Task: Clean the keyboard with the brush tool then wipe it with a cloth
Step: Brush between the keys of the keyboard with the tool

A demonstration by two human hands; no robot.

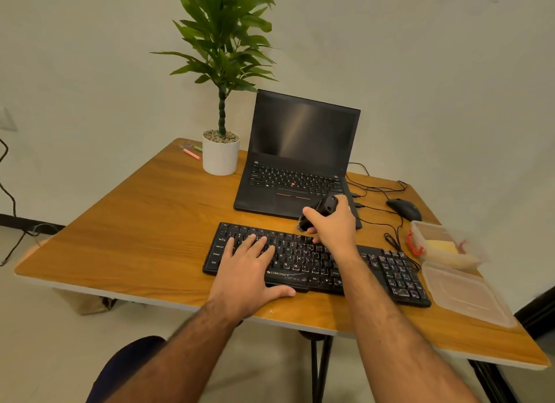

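A black keyboard (354, 267) lies across the wooden table (144, 222), in front of me. My left hand (252, 267) rests flat on its left half, fingers spread over the keys and thumb at the front edge. My right hand (333, 225) is closed around a black brush tool (322, 207), held tilted above the keyboard's top edge near the middle; its lower end points down toward the keys. A yellow cloth (443, 248) lies inside a clear plastic box (432, 231) at the right.
An open black laptop (300, 150) stands behind the keyboard. A black mouse (404, 208) and its cables lie to the right. The box lid (468, 294) rests near the right edge. A potted plant (220, 154) and pink and green markers (192, 153) sit at the back left.
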